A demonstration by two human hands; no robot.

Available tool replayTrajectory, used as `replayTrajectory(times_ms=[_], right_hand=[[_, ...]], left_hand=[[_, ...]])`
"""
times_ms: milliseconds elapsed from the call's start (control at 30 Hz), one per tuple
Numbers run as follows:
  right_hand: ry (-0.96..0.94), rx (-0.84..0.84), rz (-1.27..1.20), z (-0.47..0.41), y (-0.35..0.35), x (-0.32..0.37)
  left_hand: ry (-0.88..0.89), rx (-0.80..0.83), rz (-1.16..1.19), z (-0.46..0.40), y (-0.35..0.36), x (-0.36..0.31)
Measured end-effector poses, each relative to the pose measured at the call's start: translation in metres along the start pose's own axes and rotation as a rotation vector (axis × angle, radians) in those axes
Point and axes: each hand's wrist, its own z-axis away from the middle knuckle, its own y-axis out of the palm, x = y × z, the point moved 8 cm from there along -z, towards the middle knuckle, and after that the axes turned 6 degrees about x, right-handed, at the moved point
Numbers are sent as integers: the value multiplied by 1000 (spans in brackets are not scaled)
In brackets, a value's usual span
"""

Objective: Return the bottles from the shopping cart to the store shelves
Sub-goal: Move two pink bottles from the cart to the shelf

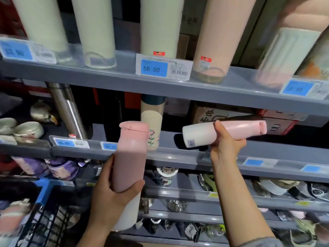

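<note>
- Head view: the left hand (114, 196) grips an upright pink-and-white bottle (130, 163) before the grey middle shelf (178, 155).
- The right hand (226, 145) grasps a matching bottle (204, 134) lying sideways above that shelf, white base leftward, pink cap rightward.
- Both are smooth cylinders, pink fading to white.
- A blue-rimmed wire shopping cart (44, 216) at lower left holds blurred pink items.
- Cream tumblers (96, 31) stand on the upper shelf.
</note>
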Motion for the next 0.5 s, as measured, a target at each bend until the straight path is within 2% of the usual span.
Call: replayTrajectory(times_ms=[200,400,500], right_hand=[[-94,94,244,-11,27,-12],[-125,315,476,-6,47,-23],[-179,421,676,0,58,-23]], left_hand=[[5,-62,-39,5,-12,2],[36,-81,-46,9,-12,0],[53,-69,-51,11,-11,0]])
